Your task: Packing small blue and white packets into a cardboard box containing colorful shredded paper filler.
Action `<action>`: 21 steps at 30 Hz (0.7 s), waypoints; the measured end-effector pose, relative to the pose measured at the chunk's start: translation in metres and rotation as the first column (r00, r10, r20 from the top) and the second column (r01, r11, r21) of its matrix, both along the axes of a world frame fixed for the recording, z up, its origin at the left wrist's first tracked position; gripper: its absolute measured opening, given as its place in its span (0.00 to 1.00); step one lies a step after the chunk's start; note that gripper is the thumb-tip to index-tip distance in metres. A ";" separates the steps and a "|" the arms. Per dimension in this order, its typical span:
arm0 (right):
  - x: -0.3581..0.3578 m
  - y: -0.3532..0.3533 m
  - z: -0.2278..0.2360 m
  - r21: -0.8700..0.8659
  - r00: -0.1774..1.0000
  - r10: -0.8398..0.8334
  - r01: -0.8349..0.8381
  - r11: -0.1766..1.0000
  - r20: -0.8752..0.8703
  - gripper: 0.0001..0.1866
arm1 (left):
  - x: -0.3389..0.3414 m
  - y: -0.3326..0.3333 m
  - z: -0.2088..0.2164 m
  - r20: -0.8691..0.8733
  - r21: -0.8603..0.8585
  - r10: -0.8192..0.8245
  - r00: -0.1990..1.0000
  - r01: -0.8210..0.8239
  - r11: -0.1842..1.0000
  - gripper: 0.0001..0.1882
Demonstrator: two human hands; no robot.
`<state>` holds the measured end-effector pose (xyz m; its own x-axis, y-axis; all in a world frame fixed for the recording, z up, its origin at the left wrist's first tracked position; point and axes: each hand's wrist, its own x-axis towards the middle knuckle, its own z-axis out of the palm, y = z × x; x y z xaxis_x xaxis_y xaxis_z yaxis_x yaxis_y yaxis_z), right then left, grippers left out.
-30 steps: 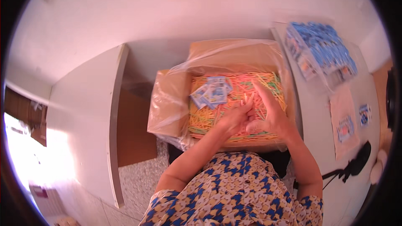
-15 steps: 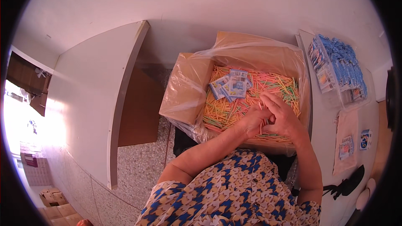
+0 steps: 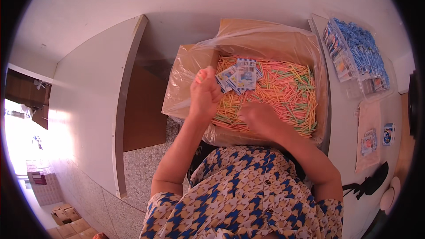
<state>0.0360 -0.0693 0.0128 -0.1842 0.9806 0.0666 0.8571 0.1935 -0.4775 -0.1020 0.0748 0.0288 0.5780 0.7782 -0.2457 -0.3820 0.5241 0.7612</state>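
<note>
A cardboard box (image 3: 186, 82) lined with clear plastic holds a deep layer of thin pink, yellow, orange and green sticks (image 3: 287, 90). Over the box's left part, my left hand (image 3: 206, 95) is raised in a fist, with pale coloured stick ends showing at its top. Low over the front of the pile, my right hand (image 3: 260, 117) has its fingers curled down at the sticks; its fingertips are hidden, so what they hold does not show. Several blue-and-white packets (image 3: 245, 77) lie overlapping on the sticks, just right of my left hand.
On the right-hand table (image 3: 341, 137) stands a clear plastic bin (image 3: 347, 77) full of blue striped packets. Nearer lie a pink cloth (image 3: 366, 115) with small packets on it, a blue packet (image 3: 388, 133) and a black scoop-like tool (image 3: 374, 181). A white panel (image 3: 97, 93) rises at left.
My hands were together over the box's right front. Now they are apart: the left has moved left and up in a fist, the right a little left and down to the sticks.
</note>
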 end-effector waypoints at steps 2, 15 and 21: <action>-0.024 0.024 -0.011 -0.078 0.998 0.003 0.002 0.997 0.056 0.07 | -0.013 0.001 0.007 0.023 -0.089 -0.010 1.000 0.012 0.996 0.09; 0.014 0.007 0.016 -0.449 0.683 -0.483 0.247 0.859 -0.548 0.09 | -0.032 -0.036 -0.009 -0.303 0.208 0.035 0.952 0.030 0.978 0.15; 0.012 -0.016 0.020 -0.086 0.788 -0.388 0.398 0.914 -0.477 0.08 | 0.025 -0.079 -0.027 -0.097 -0.075 -0.296 0.950 0.289 0.954 0.19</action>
